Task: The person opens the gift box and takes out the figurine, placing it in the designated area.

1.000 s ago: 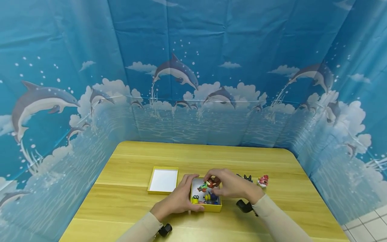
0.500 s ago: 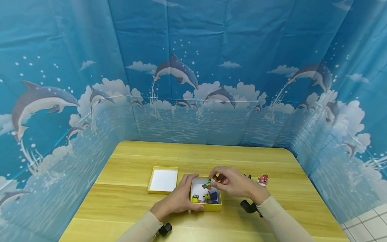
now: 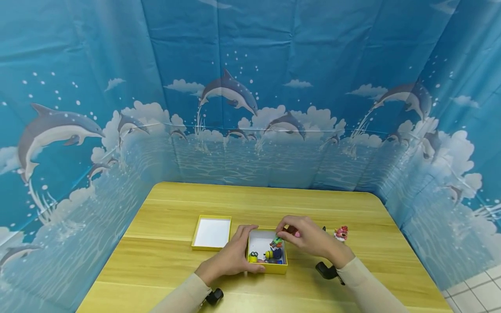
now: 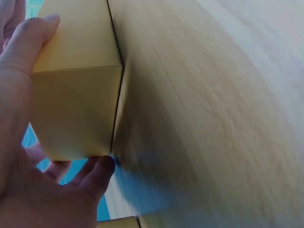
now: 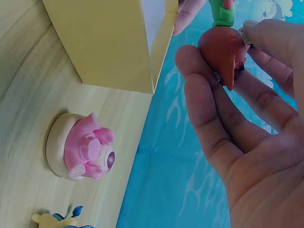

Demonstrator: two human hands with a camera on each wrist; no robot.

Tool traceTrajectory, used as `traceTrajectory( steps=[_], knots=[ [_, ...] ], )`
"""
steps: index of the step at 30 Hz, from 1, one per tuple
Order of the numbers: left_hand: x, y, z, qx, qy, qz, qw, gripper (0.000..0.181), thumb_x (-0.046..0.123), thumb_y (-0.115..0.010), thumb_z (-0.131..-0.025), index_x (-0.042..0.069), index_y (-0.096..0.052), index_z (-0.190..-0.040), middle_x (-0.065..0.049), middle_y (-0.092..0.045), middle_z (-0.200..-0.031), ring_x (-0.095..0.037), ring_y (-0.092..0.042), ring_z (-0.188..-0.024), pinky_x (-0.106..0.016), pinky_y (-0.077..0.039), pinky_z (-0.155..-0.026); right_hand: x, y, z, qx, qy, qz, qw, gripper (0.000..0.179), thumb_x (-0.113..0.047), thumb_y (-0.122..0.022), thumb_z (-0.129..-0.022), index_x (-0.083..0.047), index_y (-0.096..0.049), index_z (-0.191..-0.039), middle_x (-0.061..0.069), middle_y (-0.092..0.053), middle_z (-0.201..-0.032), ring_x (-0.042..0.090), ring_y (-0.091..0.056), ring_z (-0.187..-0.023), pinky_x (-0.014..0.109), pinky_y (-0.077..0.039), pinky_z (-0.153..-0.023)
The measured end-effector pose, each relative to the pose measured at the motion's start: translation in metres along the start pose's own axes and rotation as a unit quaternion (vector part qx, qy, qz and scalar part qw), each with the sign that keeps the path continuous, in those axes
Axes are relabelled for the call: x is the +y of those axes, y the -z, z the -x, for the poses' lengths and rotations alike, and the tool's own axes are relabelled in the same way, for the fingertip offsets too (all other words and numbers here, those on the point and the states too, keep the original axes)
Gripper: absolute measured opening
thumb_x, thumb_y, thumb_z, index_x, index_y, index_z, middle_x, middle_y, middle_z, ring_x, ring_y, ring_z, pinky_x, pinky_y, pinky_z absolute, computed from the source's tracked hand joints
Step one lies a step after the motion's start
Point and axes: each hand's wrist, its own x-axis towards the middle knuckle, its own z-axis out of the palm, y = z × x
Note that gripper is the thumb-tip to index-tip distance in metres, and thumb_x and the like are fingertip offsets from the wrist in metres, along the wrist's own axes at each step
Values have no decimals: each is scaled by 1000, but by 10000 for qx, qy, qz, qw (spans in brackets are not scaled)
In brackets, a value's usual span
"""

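Note:
My left hand [image 3: 231,255] grips the left side of a yellow cardboard box [image 3: 270,269], thumb on the near wall and fingers at the far corner. The left wrist view shows thumb and fingertips against the yellow box [image 4: 78,111]. Over the box's right part, my right hand [image 3: 307,237] pinches a small toy figurine [image 3: 276,242] with a green body. Its red-brown, pointed-snouted head [image 5: 221,47] sits between thumb and fingers in the right wrist view. Inside the box lie a yellow goggle-eyed figurine [image 3: 253,256], a yellow-and-blue figurine [image 3: 272,253] and other pieces along the near wall.
A yellow-rimmed lid with white inside [image 3: 212,233] lies left of the box. A red-and-pink figurine [image 3: 341,233] stands to the right. Near the box, the right wrist view shows a pink figurine [image 5: 90,148] and a partly visible yellow-and-blue one [image 5: 61,219]. A dolphin-print curtain [image 3: 250,161] surrounds the table.
My right hand has shifted right with the figurine, which now hangs more upright over the box's right part. My left hand and the box have stayed in place.

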Motion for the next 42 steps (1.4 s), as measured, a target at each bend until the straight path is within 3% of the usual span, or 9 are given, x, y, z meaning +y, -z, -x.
traceTrajectory(
  steps=[10, 18, 26, 29, 34, 42],
  knots=[
    [0, 1, -2, 13, 102, -18, 9999, 128, 70, -97, -88, 22, -27, -184, -9, -42, -177, -20, -60, -134, -45, -58, -115, -2, 9, 7, 252, -19, 92, 9996, 14, -18, -73, -118, -17, -81, -130, 3, -85, -122, 14, -82, -97, 33, -69, -84],
    [-1, 0, -2, 52, 156, 57, 9998, 130, 71, -98, -86, 23, -27, -184, -8, -42, -177, -24, -61, -142, -51, -57, -120, -1, 16, 14, 466, 23, 343, 9983, 26, -12, -77, -115, -20, -79, -140, 5, -83, -133, 3, -77, -97, 30, -68, -84],
    [-1, 0, -1, 28, 184, 107, 9998, 131, 68, -99, -86, 22, -26, -185, -9, -41, -178, -28, -61, -147, -55, -57, -123, 2, 19, 24, 823, 108, 671, 9943, 36, -9, -81, -111, -17, -77, -146, 7, -78, -141, 6, -77, -102, 29, -66, -80],
    [0, 0, -1, 22, 194, 119, 9997, 131, 68, -99, -87, 22, -26, -185, -10, -40, -179, -29, -60, -149, -56, -57, -123, 3, 20, 27, 976, 156, 831, 9916, 41, -6, -85, -107, -15, -77, -146, 7, -77, -141, 7, -78, -100, 29, -66, -78],
    [1, 1, 0, 29, 164, 104, 9998, 130, 67, -99, -87, 22, -26, -185, -10, -40, -179, -31, -60, -151, -57, -56, -125, 4, 24, 33, 1161, 189, 1006, 9879, 44, -3, -89, -101, -9, -78, -144, 10, -75, -140, 12, -82, -100, 38, -72, -85],
    [1, 1, 1, -4, 184, 151, 9997, 130, 67, -99, -87, 22, -26, -185, -10, -39, -181, -31, -59, -153, -57, -55, -127, 8, 30, 46, 1303, 109, 1251, 9835, 41, -3, -92, -99, -11, -81, -139, 10, -76, -140, 20, -84, -111, 37, -72, -92]
  ],
)
